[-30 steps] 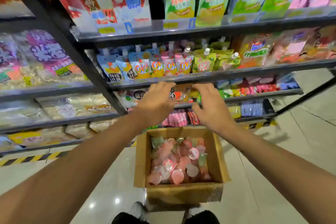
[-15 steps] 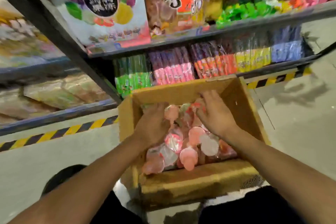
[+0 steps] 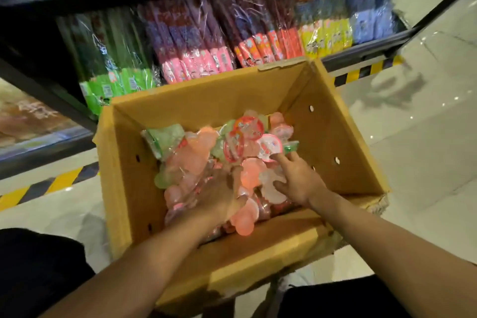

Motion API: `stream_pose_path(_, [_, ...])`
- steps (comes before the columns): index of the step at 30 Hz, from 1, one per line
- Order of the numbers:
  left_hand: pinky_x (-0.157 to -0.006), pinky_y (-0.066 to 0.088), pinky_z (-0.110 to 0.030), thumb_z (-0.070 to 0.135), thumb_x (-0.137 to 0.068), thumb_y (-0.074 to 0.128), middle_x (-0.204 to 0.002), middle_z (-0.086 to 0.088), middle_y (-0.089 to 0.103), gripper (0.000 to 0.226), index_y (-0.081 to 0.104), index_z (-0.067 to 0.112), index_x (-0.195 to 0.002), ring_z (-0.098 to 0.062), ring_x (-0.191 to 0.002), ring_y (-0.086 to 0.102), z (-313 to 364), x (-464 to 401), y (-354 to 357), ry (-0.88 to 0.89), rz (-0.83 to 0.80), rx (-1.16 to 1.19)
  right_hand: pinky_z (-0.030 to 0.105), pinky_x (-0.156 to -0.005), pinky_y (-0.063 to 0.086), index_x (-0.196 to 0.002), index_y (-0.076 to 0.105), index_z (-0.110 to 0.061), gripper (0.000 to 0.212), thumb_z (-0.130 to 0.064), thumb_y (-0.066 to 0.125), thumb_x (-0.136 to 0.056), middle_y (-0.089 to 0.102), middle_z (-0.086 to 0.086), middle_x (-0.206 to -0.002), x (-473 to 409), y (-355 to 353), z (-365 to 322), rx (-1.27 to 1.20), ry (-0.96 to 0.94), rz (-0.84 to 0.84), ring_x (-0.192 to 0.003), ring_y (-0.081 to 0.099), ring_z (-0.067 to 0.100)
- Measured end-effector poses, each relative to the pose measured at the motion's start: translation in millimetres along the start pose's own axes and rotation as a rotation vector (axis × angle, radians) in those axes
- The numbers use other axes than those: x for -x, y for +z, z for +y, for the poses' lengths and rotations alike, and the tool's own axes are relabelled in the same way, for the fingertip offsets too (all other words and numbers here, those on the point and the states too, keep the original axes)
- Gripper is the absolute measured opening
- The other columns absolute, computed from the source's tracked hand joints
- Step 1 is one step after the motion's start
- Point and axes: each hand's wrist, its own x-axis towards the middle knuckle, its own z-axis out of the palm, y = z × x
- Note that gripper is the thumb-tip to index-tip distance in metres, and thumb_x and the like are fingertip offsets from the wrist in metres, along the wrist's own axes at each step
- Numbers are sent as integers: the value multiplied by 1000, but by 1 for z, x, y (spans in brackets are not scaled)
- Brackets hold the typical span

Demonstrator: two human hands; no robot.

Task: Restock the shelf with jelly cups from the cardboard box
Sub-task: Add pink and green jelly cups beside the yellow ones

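Head view: both hands down in cardboard box (image 3: 333, 121) on floor below shelf (image 3: 361, 53). Left hand (image 3: 219, 193) cupped under jelly cups (image 3: 198, 157), likely scooping; right hand (image 3: 299, 181) fingers (image 3: 280, 159) spread, loosely gathering cups.

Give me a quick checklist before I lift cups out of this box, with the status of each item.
1. Both hands inside the box: ok, left hand and right hand are on the jelly cups.
2. Left hand has a grasp: cannot tell, its fingers are buried among the cups.
3. Right hand has a grasp: not ok, its fingers lie spread on the lids.
4. Cups left to take: ok, a loose pile covers the bottom.
5. Box top clear: ok, open, nothing over it.
6. Space on the target shelf: cannot tell, only the full bottom shelf shows.
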Motion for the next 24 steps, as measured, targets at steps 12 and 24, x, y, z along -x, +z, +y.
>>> stream_pose_path(12, [-65,49,-32,19,-82,72,-116,5,41,45,45,24,-117,-16,-101,52,25,-44,43,-13,148,18,36,-86,53,-134,43,-22,61,-29,77,-84,52,2,-129,-37,33,14,161,-113,-116,-113,57,26])
stream_pose_path(24, [-89,52,-39,20,-68,66,-123,0,60,52,65,20,-120,-22,-112,60,26,-40,16,107,328,220,28,-80,46,-130,56,-19,56,-32,79,-81,67,6,-121,-23,5,33,-81,-65,-4,-110,62,26])
